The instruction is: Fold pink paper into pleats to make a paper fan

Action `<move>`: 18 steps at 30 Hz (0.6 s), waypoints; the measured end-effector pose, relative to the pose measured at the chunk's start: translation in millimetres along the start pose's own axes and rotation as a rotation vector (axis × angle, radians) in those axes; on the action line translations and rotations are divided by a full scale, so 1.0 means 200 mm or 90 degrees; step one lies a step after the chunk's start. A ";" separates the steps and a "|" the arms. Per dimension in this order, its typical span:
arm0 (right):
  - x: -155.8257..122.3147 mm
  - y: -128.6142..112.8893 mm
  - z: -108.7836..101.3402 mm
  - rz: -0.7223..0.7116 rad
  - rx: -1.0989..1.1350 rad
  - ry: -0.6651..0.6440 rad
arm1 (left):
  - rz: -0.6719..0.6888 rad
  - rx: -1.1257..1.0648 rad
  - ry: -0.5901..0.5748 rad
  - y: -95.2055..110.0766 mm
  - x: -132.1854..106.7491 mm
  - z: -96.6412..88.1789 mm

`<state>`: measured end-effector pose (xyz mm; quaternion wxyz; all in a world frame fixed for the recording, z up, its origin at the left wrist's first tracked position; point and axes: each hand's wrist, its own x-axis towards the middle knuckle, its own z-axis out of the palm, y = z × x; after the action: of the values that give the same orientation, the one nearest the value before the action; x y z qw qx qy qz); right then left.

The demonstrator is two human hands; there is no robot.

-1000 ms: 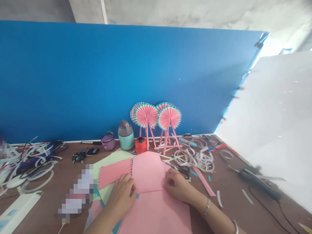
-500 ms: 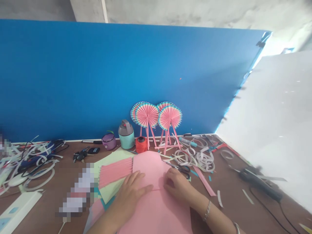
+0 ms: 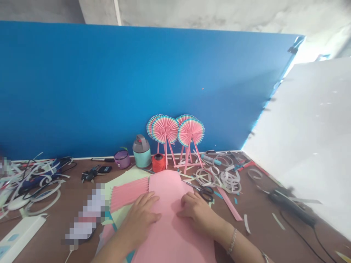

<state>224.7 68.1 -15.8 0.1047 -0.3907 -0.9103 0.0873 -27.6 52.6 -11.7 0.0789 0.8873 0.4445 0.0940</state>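
Observation:
A long pink paper sheet [image 3: 170,219] lies in front of me and runs toward the near edge of the view. My left hand [image 3: 141,219] rests on its left side, fingers stretched out and thumb apart, pointing inward. On the right side my right hand [image 3: 196,213] touches the sheet with bent fingers, its thumb set apart from them. Beside my left hand lies a pleated pink paper [image 3: 128,193] on pale green paper [image 3: 112,185]. Black-handled scissors [image 3: 206,193] lie just beyond my right hand, their blades close to the sheet.
Pink pleated paper fans [image 3: 165,130] on stick stands line the blue partition [image 3: 109,87]. A teal flask [image 3: 142,157], purple pot [image 3: 122,159] and red thread spool [image 3: 158,163] stand nearby. Curled white strips [image 3: 230,181] and a glue gun [image 3: 292,206] lie right; a power strip [image 3: 22,235] lies left.
Both hands have moved slightly apart, my left hand going left. The crosswise fold line between them on the pink sheet no longer shows.

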 end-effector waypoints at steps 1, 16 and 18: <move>-0.01 0.01 -0.02 0.005 0.006 0.003 | 0.001 -0.007 0.010 -0.02 -0.01 0.00; -0.03 0.02 -0.06 0.020 -0.011 0.027 | 0.023 -0.075 0.232 -0.18 -0.02 0.00; -0.02 0.02 -0.02 0.001 -0.061 0.028 | 0.036 -0.084 0.300 -0.16 -0.02 0.00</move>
<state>231.8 69.1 -12.9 0.1060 -0.3977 -0.9107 0.0354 -54.6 68.8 -18.7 0.0283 0.8459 0.4186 0.3294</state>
